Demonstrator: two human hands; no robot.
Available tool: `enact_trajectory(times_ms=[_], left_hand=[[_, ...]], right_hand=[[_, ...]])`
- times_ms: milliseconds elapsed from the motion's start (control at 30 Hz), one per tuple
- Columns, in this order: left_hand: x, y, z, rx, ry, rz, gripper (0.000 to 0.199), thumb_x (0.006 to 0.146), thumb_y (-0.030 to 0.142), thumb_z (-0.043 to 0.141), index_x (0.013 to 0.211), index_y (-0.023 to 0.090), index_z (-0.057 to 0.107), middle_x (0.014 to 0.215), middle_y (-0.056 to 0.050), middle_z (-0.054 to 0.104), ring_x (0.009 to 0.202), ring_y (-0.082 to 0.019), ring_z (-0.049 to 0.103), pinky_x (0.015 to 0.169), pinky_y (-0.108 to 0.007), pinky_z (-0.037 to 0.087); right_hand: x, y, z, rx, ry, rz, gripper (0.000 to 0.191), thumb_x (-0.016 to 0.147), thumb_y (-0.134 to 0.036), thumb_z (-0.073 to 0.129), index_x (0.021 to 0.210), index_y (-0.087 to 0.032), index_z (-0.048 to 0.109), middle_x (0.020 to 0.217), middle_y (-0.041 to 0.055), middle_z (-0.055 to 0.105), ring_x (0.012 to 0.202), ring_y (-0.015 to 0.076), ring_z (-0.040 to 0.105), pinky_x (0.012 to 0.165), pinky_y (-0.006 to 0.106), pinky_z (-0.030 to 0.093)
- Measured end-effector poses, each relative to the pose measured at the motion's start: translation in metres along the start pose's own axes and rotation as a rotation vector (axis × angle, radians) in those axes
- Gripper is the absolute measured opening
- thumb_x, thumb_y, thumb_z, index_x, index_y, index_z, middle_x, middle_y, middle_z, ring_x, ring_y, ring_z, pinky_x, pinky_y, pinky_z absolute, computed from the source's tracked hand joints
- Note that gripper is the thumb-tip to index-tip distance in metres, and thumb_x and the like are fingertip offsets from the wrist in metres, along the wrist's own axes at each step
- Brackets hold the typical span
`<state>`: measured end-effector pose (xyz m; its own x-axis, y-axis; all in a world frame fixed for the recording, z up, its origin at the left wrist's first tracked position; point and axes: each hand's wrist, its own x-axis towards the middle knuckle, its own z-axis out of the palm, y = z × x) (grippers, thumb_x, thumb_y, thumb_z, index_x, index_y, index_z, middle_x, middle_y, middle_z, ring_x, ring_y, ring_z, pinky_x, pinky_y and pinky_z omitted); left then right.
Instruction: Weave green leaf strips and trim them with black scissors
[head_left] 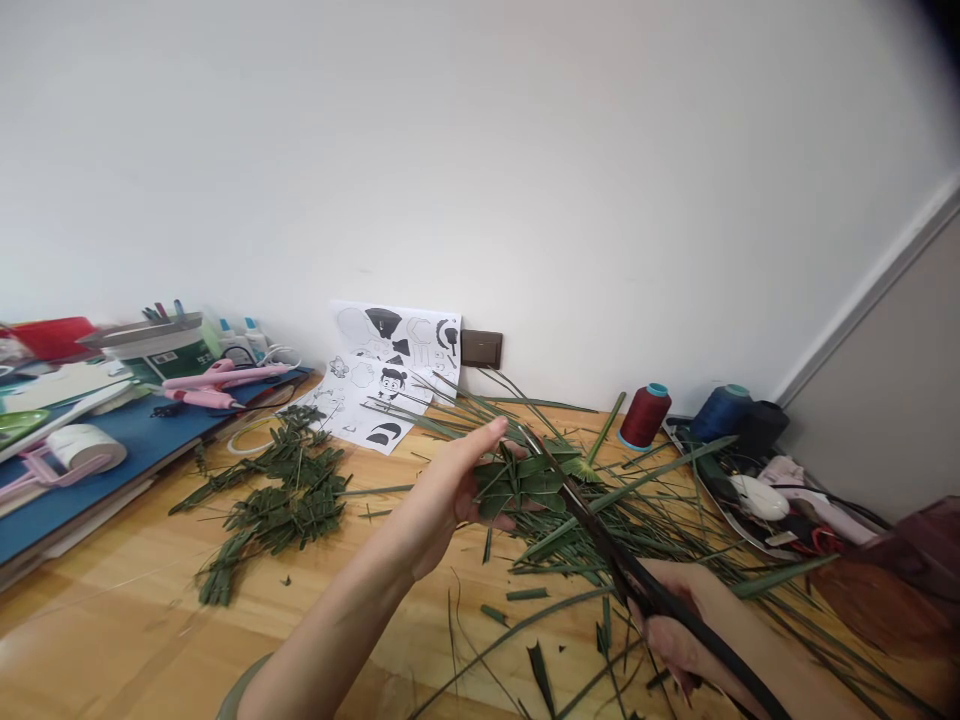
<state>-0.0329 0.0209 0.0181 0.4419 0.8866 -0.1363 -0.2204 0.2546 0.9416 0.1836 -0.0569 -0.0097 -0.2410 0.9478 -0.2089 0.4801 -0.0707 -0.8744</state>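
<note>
My left hand (469,480) holds a woven piece of green leaf strips (529,485) above the table, its thumb raised along the upper left side. In my right hand (679,620) is a pair of black-handled scissors (619,560), whose blades point up and left across the right edge of the woven piece. Whether the blades touch the leaf I cannot tell. Beneath and behind both hands spreads a loose heap of long green leaf strips (660,525). Several woven leaf pieces (277,500) lie piled on the table to the left.
Printed sheets (382,375) lean on the wall. A dark red thread spool (645,416) and a blue one (720,412) stand right, near a cluttered tray (750,545). On a blue board (150,440) at left lie a pink glue gun (217,382) and a tape roll (86,447).
</note>
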Motion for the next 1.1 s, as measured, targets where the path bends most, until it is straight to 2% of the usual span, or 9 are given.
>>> enact_trajectory(times_ms=[67,167,267,500,733,833,933,1000,1100], left_hand=[[0.002,-0.001,-0.001,-0.011,0.023,0.022,0.035,0.073,0.048,0.051,0.077,0.014,0.059,0.073,-0.005,0.061,0.061,-0.013,0.057,0.051,-0.022,0.044],[0.006,-0.004,-0.001,0.045,0.066,0.048,0.023,0.061,0.031,0.069,0.068,0.013,0.057,0.063,-0.001,0.058,0.054,-0.008,0.052,0.052,-0.019,0.04],[0.009,-0.007,-0.001,0.07,0.092,0.054,0.023,0.052,0.02,0.074,0.065,0.013,0.057,0.063,0.0,0.058,0.057,-0.008,0.053,0.056,-0.02,0.04],[0.007,-0.011,0.005,0.008,0.109,0.058,0.012,0.059,0.02,0.068,0.058,0.012,0.059,0.055,0.0,0.058,0.049,-0.007,0.05,0.048,-0.018,0.036],[0.008,-0.018,0.009,-0.033,0.056,-0.01,0.013,0.057,0.02,0.07,0.058,0.011,0.06,0.057,-0.003,0.061,0.049,-0.009,0.052,0.048,-0.02,0.038],[0.008,-0.021,0.01,-0.053,0.053,-0.003,0.013,0.057,0.021,0.069,0.057,0.012,0.059,0.058,-0.003,0.06,0.051,-0.009,0.052,0.05,-0.02,0.038],[0.008,-0.023,0.012,-0.06,0.05,-0.014,0.013,0.059,0.021,0.068,0.057,0.012,0.058,0.06,-0.003,0.058,0.052,-0.009,0.051,0.049,-0.02,0.038],[0.007,-0.024,0.013,-0.061,0.056,-0.037,0.014,0.059,0.022,0.067,0.059,0.012,0.057,0.059,-0.002,0.056,0.051,-0.008,0.048,0.046,-0.019,0.036],[0.006,-0.024,0.015,-0.087,0.059,-0.061,0.016,0.059,0.024,0.067,0.06,0.014,0.055,0.059,0.001,0.052,0.049,-0.006,0.043,0.042,-0.017,0.031]], right_hand=[[-0.002,-0.002,0.001,-0.012,0.02,0.013,0.036,0.067,-0.054,0.055,0.064,-0.018,0.058,0.053,-0.0013,0.052,0.05,0.013,0.051,0.044,0.019,0.044],[-0.003,-0.006,0.001,-0.018,0.017,0.022,0.035,0.065,-0.054,0.057,0.066,-0.019,0.06,0.055,-0.0007,0.055,0.049,0.0134,0.052,0.043,0.02,0.045],[-0.002,-0.006,0.002,-0.012,0.021,0.015,0.034,0.064,-0.053,0.058,0.067,-0.019,0.061,0.052,-0.0008,0.054,0.047,0.0134,0.052,0.041,0.02,0.044],[0.0,-0.007,0.008,0.014,0.013,0.014,0.035,0.066,-0.055,0.055,0.064,-0.02,0.06,0.052,0.0001,0.052,0.046,0.0136,0.052,0.042,0.021,0.046],[0.001,-0.02,0.006,0.111,-0.113,-0.021,0.043,0.066,-0.063,0.048,0.065,-0.022,0.06,0.056,0.0012,0.052,0.049,0.015,0.052,0.047,0.024,0.046],[0.01,-0.006,0.013,0.159,-0.117,-0.027,0.05,0.058,-0.07,0.048,0.064,-0.021,0.057,0.054,-0.0003,0.048,0.046,0.0131,0.048,0.044,0.024,0.044],[0.024,0.018,0.022,0.174,-0.134,-0.004,0.055,0.054,-0.074,0.048,0.062,-0.019,0.054,0.051,-0.0025,0.043,0.04,0.0101,0.042,0.037,0.022,0.039],[0.032,0.033,0.027,0.205,-0.158,0.021,0.054,0.057,-0.071,0.048,0.064,-0.018,0.054,0.05,-0.0036,0.042,0.038,0.0087,0.04,0.034,0.021,0.037],[0.034,0.045,0.028,0.231,-0.111,-0.069,0.049,0.064,-0.064,0.05,0.071,-0.016,0.055,0.055,-0.0017,0.047,0.044,0.0099,0.044,0.04,0.021,0.041]])
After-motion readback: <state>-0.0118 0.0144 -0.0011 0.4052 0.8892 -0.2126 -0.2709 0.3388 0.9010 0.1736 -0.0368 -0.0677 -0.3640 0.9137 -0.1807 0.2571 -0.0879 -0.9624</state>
